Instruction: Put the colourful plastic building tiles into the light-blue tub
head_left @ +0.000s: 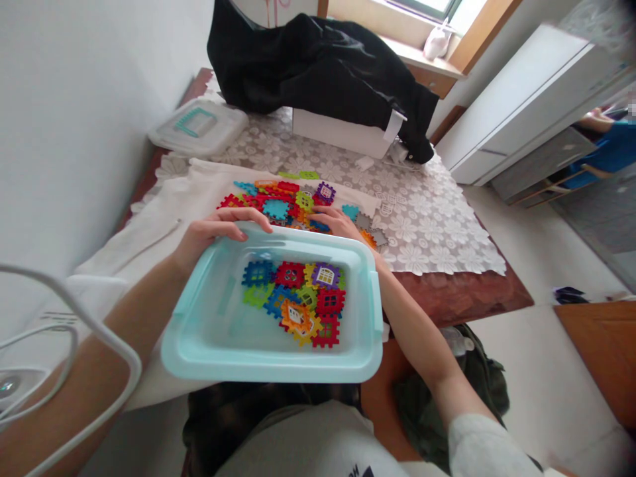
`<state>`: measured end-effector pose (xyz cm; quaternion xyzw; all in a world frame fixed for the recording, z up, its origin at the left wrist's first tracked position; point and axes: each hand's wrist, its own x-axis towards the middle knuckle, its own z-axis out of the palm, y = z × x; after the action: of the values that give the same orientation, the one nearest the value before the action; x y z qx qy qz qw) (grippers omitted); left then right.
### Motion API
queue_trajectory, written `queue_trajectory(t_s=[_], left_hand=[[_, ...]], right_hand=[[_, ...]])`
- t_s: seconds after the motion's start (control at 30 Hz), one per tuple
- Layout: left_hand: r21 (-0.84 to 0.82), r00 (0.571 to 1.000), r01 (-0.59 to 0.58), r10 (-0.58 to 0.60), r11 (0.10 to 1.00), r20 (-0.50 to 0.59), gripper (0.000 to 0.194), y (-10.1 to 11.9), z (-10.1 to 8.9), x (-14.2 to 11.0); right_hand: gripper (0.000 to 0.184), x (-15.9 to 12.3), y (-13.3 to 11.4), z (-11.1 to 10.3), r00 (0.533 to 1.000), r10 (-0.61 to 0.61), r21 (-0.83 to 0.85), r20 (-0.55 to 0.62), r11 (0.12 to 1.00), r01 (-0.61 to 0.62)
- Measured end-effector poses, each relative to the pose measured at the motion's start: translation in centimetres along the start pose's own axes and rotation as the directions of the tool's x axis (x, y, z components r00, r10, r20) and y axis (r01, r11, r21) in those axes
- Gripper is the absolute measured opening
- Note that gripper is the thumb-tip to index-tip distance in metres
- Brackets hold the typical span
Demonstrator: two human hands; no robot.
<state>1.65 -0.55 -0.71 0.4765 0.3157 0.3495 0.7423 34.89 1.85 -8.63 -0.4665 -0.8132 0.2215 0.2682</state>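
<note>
A light-blue plastic bin (199,358) is tilted toward me, and several toothed building tiles (298,298) in red, blue, green, orange and purple lie inside it. My left hand (213,232) grips the bin's far left rim, fingers curled over the edge. Past the bin's far rim, my right hand (335,222) reaches into a loose heap of similar tiles (275,209) on the white cloth. Its fingers are stretched out and touch the tiles at the heap's right side; no tile shows clearly gripped. The bin's rim hides part of the near side of the heap.
A clear lid (199,126) with a teal tile pattern lies at the back left. Behind the heap, a black cover (322,66) drapes over a white box (338,132). A white cable (99,318) loops at the left. A dark green bag (477,384) stands on the floor.
</note>
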Motion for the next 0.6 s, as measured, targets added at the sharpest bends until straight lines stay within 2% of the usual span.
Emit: queue_trajectory(t_s=[0.07,0.17,0.3,0.4,0.5,0.6], left_hand=[[-0.003,1.000,0.000,0.000,1.000,0.012,0.029,-0.1,-0.1,0.1],[-0.007,1.000,0.012,-0.011,1.000,0.019,0.028,-0.2,-0.2,0.1],[-0.006,1.000,0.018,-0.018,1.000,0.003,0.029,-0.2,-0.2,0.0],[0.011,1.000,0.012,-0.012,1.000,-0.002,0.028,-0.1,-0.1,0.1],[0.028,1.000,-0.012,0.013,1.000,-0.019,0.026,-0.1,-0.1,0.1],[0.019,1.000,0.012,-0.011,1.000,-0.009,0.026,0.0,-0.1,0.1]], right_hand=[[0.033,0.0,0.2,0.2,1.000,-0.008,-0.017,0.013,1.000,0.008],[0.025,0.2,0.2,0.2,0.998,-0.026,-0.007,-0.048,1.000,0.026],[0.022,0.2,0.0,0.3,0.990,-0.032,-0.002,-0.137,0.999,0.032],[0.027,0.2,-0.2,0.3,0.965,0.012,0.051,-0.262,0.999,0.001],[0.044,0.5,-0.5,0.0,0.932,0.102,0.292,-0.349,0.956,0.004],[0.059,0.6,-1.2,-0.7,0.928,0.195,0.625,-0.318,0.779,0.051]])
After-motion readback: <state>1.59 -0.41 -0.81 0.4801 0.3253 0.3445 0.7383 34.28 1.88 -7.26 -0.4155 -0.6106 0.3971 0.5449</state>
